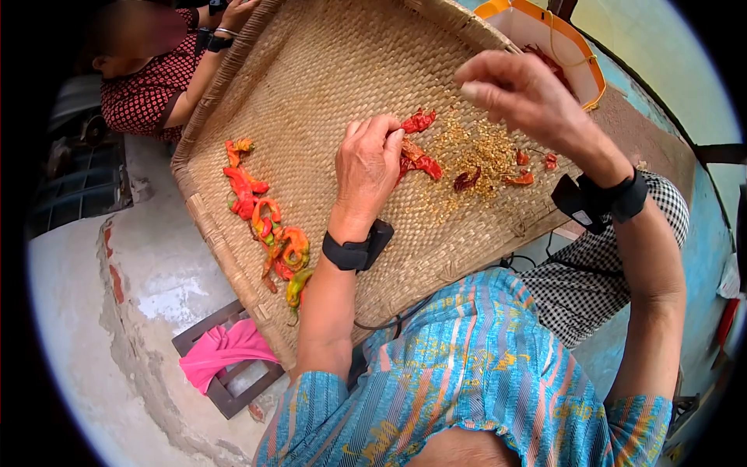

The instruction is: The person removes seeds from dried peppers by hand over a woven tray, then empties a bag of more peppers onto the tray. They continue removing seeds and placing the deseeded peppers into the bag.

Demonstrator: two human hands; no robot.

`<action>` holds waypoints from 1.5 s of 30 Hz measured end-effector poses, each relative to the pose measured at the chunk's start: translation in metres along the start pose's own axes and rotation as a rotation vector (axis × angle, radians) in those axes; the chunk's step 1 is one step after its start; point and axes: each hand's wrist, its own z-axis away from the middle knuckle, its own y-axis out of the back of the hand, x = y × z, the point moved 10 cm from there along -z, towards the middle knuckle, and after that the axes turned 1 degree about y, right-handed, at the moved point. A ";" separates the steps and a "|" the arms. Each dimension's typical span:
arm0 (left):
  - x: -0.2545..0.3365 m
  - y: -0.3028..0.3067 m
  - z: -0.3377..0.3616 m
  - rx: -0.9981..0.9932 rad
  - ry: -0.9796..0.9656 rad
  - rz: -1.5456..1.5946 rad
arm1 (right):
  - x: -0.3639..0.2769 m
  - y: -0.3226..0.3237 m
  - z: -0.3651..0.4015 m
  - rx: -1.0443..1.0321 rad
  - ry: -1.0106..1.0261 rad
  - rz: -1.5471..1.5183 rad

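My left hand (pixel 367 167) rests over the woven tray, its thumb and fingers closed at a wrinkled dried red chili pepper (pixel 419 121). More dried chili peppers (pixel 420 159) lie beside its fingertips, partly under the hand. Raised over the tray's right side, my right hand (pixel 533 97) has loosely curled fingers, with a small gap between thumb and forefinger and nothing visible in it. Below it is a spread of pale yellow seeds (pixel 475 152), with a dark red chili piece (pixel 467 180) and several small red scraps among them.
The wide woven tray (pixel 327 62) has a raised rim. Red, orange and green chili peppers (pixel 268 226) line its left side. A white container with an orange rim (pixel 595 78) holds dried chilies. Another person (pixel 148 97) is at upper left. A pink cloth (pixel 222 354) lies below.
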 end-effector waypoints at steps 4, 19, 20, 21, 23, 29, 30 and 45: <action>0.019 0.013 0.011 0.016 -0.033 0.093 | -0.021 -0.045 0.019 -0.042 0.226 0.442; -0.012 0.006 0.040 -0.048 0.231 0.343 | -0.012 -0.052 0.011 -0.159 0.092 0.213; -0.022 0.008 0.036 0.005 0.250 0.332 | -0.016 -0.036 0.006 -0.057 0.154 0.127; -0.026 0.005 0.032 0.006 0.251 0.330 | -0.006 -0.024 0.004 -0.047 0.024 -0.093; -0.022 0.005 0.018 0.027 0.128 0.126 | 0.008 0.011 -0.003 0.080 -0.069 -0.199; -0.016 -0.021 -0.004 -0.013 0.012 -0.114 | 0.045 0.065 0.001 0.424 -0.216 -1.242; -0.017 -0.024 -0.005 -0.038 0.033 -0.132 | 0.040 0.064 0.003 0.425 -0.216 -1.243; 0.026 0.001 0.006 -0.128 0.158 0.444 | -0.014 -0.049 0.014 -0.045 0.097 -0.060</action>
